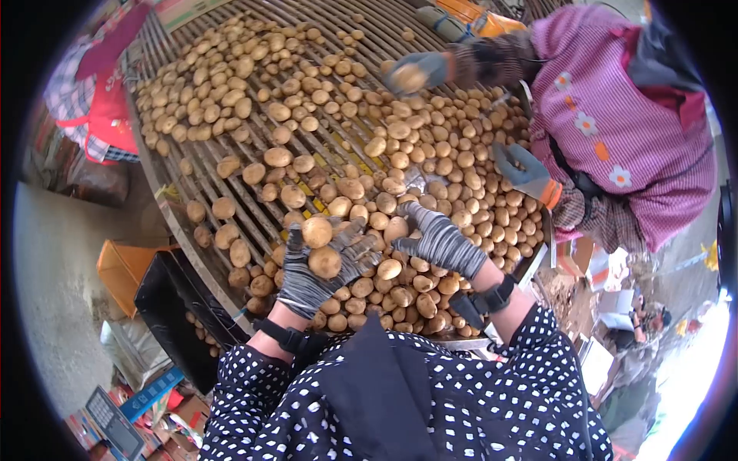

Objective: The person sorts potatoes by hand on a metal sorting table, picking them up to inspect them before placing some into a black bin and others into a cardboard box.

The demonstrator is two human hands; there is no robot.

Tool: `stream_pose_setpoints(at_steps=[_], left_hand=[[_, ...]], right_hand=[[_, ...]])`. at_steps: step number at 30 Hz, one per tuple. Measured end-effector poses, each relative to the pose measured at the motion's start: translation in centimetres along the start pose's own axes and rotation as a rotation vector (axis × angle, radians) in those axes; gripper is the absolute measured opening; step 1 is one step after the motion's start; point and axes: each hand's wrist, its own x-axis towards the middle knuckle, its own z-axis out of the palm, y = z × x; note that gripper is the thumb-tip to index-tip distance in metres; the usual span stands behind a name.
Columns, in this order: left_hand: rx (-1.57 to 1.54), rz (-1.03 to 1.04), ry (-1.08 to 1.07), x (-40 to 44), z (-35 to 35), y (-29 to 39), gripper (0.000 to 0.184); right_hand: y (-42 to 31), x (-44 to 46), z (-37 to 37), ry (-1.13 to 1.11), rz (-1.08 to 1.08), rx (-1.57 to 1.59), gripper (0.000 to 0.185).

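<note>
Grey-striped-gloved left hand cups two round tan potatoes; matching right hand spreads wide; many lie loose across slatted table.

The potatoes have matt skins, mostly smooth, some roughened by dry soil. The slats beneath them look hard, dull and scuffed; wood or metal, it is hard to tell. Soft, ribbed knit cloth covers the left hand and right hand, with dark matt straps at the wrists. The dotted sleeves are matt woven cloth, as is the co-worker's checked smock. Creased black plastic sheeting has a faint gloss; the floor looks dull and rough.
</note>
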Motion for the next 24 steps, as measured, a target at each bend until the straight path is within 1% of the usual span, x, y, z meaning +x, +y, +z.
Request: stream_pose_setpoints(at_steps=[2, 3, 5, 6, 8, 9, 10, 11, 12, 13, 14, 15, 16, 18, 19, 20, 21, 22, 24], left_hand=[[0.021, 0.020, 0.057, -0.2, 1.2, -0.2, 0.087], [0.057, 0.040, 0.105, 0.1, -0.2, 0.0, 0.085], [0.061, 0.071, 0.148, -0.3, 0.3, 0.2, 0.082], [0.040, 0.068, 0.164, -0.4, 0.1, 0.6, 0.081], [-0.009, 0.102, 0.161, -1.0, -0.3, 1.3, 0.079], [-0.051, 0.125, 0.168, -1.5, -0.7, 1.6, 0.078], [-0.063, 0.139, 0.169, -2.0, -1.1, 1.9, 0.078], [-0.089, 0.176, 0.105, -2.5, -1.5, 2.2, 0.076], [-0.111, 0.212, 0.042, -3.2, -2.0, 2.6, 0.074], [-0.053, 0.272, 0.111, -4.4, -2.6, 3.3, 0.071], [-0.085, 0.341, -0.007, -5.6, -3.0, 4.0, 0.067], [-0.109, 0.433, -0.047, -7.4, -3.3, 4.8, 0.064], [-0.131, 0.526, -0.085, -9.5, -3.9, 5.8, 0.062], [-0.131, 0.557, -0.188, -15.5, -6.9, 8.6, 0.059], [-0.128, 0.563, -0.177, -18.4, -7.9, 9.7, 0.059], [0.024, 0.679, 0.037, -21.3, -8.5, 10.8, 0.059], [0.181, 0.784, 0.252, -24.2, -9.1, 11.9, 0.059], [0.339, 0.884, 0.469, -27.0, -9.8, 13.2, 0.059], [0.263, 0.689, 0.923, -32.4, -13.8, 16.4, 0.056]], right_hand=[[-2.4, 0.3, 2.1, 0.107, -0.105, 0.247, 0.068], [-3.8, 0.3, 2.8, 0.097, -0.140, 0.242, 0.066], [-7.0, -0.4, 3.2, 0.069, -0.204, 0.238, 0.065], [-7.1, -0.4, 3.7, 0.088, -0.276, 0.246, 0.064], [-7.7, -0.9, 3.7, 0.034, -0.291, 0.365, 0.062], [-8.2, -1.0, 3.6, 0.020, -0.295, 0.357, 0.062], [-8.6, -1.2, 3.5, 0.027, -0.360, 0.366, 0.058], [-8.9, -1.2, 3.5, 0.034, -0.427, 0.379, 0.055], [-9.1, -1.2, 3.2, 0.021, -0.433, 0.376, 0.055], [-8.9, -1.1, 2.7, -0.001, -0.401, 0.345, 0.050], [-8.7, -1.0, 2.3, -0.022, -0.367, 0.315, 0.046], [-7.3, -0.2, 2.5, -0.078, -0.240, 0.488, 0.041], [-5.8, 0.4, 2.8, -0.012, -0.220, 0.465, 0.037], [-3.4, 2.0, 3.0, 0.031, -0.072, 0.427, 0.036], [-2.7, 2.8, 3.0, 0.057, -0.046, 0.304, 0.034], [-2.3, 3.6, 3.1, 0.085, -0.022, 0.180, 0.033], [-1.8, 4.5, 3.4, 0.114, -0.099, 0.179, 0.034], [-2.0, 5.6, 3.7, 0.108, -0.101, 0.187, 0.034], [-3.3, 8.3, 4.7, 0.131, -0.270, 0.122, 0.032]])
